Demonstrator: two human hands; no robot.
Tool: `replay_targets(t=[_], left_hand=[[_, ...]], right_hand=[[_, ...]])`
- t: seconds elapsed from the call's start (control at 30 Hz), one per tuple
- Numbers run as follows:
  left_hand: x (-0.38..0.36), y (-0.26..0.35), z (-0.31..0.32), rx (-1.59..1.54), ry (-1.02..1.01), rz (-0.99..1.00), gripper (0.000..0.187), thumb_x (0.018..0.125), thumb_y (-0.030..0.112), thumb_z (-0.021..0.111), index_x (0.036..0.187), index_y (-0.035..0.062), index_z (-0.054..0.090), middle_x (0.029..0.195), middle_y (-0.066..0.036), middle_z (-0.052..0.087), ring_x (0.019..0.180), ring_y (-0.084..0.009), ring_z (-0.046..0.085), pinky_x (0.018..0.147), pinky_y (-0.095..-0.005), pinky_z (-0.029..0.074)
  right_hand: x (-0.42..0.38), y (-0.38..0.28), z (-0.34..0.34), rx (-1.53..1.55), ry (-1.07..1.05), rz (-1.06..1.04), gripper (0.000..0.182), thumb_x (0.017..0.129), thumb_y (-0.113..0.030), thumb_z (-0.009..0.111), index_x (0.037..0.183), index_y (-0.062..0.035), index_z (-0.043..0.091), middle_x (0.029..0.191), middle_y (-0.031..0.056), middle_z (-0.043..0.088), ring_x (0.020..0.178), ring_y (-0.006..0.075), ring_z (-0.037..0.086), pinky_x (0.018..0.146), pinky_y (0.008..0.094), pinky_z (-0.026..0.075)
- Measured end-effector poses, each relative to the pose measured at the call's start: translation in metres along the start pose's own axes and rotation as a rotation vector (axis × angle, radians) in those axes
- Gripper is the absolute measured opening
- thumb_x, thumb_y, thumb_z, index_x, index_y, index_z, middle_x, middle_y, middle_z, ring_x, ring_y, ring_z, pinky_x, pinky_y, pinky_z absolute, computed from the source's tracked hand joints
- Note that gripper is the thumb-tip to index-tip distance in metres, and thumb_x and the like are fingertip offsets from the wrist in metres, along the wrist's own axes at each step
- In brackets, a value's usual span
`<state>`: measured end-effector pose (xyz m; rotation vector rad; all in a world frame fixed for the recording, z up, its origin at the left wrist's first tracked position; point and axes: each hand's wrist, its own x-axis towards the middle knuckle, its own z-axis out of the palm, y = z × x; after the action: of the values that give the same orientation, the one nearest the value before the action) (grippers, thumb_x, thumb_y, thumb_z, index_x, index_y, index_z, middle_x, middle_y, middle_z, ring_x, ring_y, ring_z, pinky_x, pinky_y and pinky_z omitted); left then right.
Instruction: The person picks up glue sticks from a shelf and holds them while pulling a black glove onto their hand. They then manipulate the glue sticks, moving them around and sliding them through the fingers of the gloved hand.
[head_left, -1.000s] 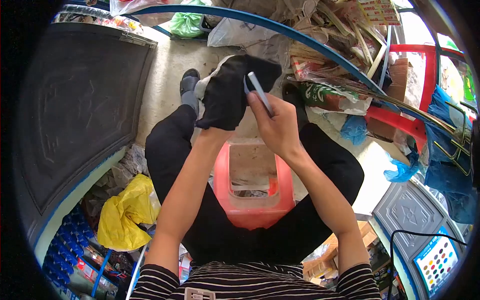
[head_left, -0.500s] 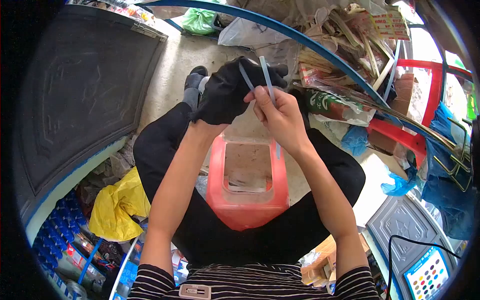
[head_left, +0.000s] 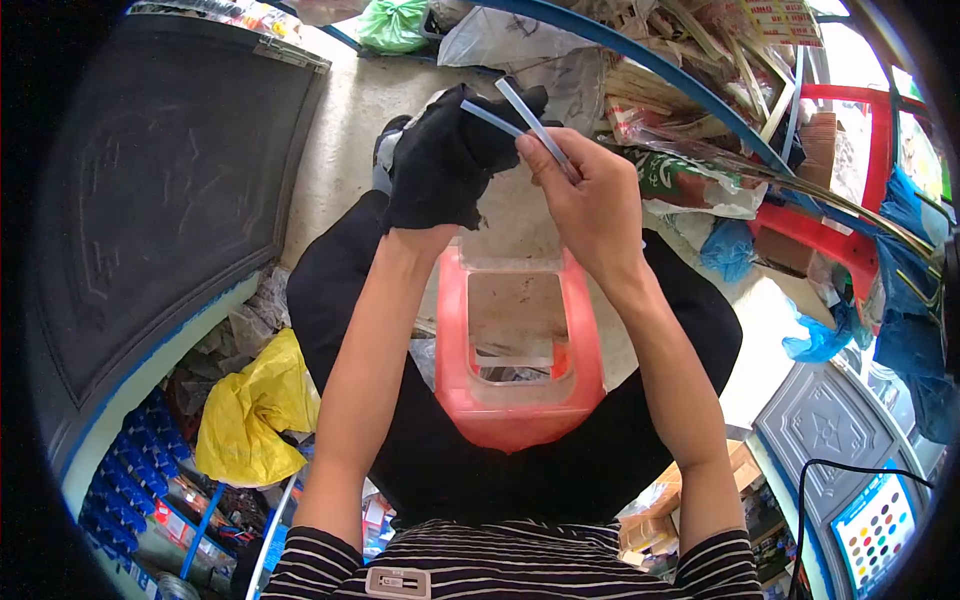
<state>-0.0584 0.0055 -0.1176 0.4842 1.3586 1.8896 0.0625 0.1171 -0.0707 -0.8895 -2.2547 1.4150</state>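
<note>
My right hand (head_left: 600, 195) is closed, with thumb and fingers pinching two slim translucent whitish sticks (head_left: 525, 108) that look like glue sticks. Their free ends fan out up and to the left, one of them lying in front of black fabric. That black fabric, a glove or a cloth with a frayed edge at the wrist, covers my left hand (head_left: 440, 165). Its fingers are hidden under the fabric, so their pose does not show. Both hands are above the far end of a red plastic stool (head_left: 455, 340) between my knees.
A dark panelled door (head_left: 170, 210) stands on the left, above a yellow bag (head_left: 255, 415). Blue shelf rails (head_left: 660, 65) with wood scraps and packaging run along the upper right. A green bag (head_left: 392, 25) sits at the back, and a grey panel (head_left: 825, 435) leans at right.
My right hand has shifted right and a little up, tilting the sticks further left. My left hand has drawn slightly left, and the hands are further apart. The whole view has shifted somewhat.
</note>
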Motion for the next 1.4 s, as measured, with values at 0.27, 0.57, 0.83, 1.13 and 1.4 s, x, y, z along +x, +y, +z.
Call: replay_targets(t=[0.27,0.57,0.83,1.13,1.4], left_hand=[[-0.014,-0.009,-0.017,0.039,0.045,-0.290,0.028,0.105,0.027,0.046,0.105,0.0043,0.062,0.099,-0.009,0.069,0.087,-0.0144,0.067,0.068,-0.0295,0.055],[-0.023,0.005,0.002,0.388,-0.166,-0.021,0.033,0.102,0.023,0.050,0.127,0.0031,0.058,0.115,-0.011,0.068,0.101,-0.0217,0.066,0.082,-0.0353,0.055],[-0.026,0.000,-0.007,-0.341,-0.134,-0.283,0.039,0.096,0.011,0.059,0.133,0.0023,0.053,0.123,-0.012,0.065,0.105,-0.0235,0.066,0.088,-0.0373,0.055],[-0.020,-0.015,0.004,-0.294,-0.115,-0.312,0.037,0.089,0.000,0.062,0.125,0.0014,0.057,0.115,-0.010,0.066,0.101,-0.0195,0.065,0.086,-0.0317,0.054],[-0.013,-0.009,-0.038,-0.067,-0.076,-0.132,0.013,0.100,0.013,0.051,0.106,0.0037,0.059,0.104,-0.008,0.065,0.098,-0.0169,0.062,0.089,-0.0299,0.051]], right_hand=[[-0.015,0.012,0.006,-0.083,0.020,-0.085,0.019,0.091,-0.019,0.070,0.099,-0.0019,0.074,0.076,0.0138,0.068,0.062,0.0224,0.065,0.061,0.0320,0.051],[-0.022,0.013,-0.008,0.253,-0.039,0.133,0.025,0.095,-0.025,0.069,0.096,0.0001,0.070,0.065,-0.0011,0.059,0.060,0.0048,0.048,0.054,0.0243,0.039],[-0.028,0.016,-0.010,0.295,-0.152,0.193,0.028,0.097,-0.028,0.067,0.090,-0.0009,0.064,0.067,-0.0002,0.058,0.062,0.0058,0.050,0.055,0.0250,0.039],[-0.039,0.020,0.014,0.421,-0.137,0.307,0.031,0.100,-0.028,0.063,0.088,0.0001,0.061,0.063,-0.0008,0.053,0.059,0.0067,0.046,0.053,0.0268,0.037],[-0.047,0.013,0.017,0.197,-0.204,0.166,0.029,0.098,-0.026,0.064,0.095,0.0020,0.063,0.064,0.0124,0.054,0.057,0.0140,0.047,0.054,0.0336,0.039]])
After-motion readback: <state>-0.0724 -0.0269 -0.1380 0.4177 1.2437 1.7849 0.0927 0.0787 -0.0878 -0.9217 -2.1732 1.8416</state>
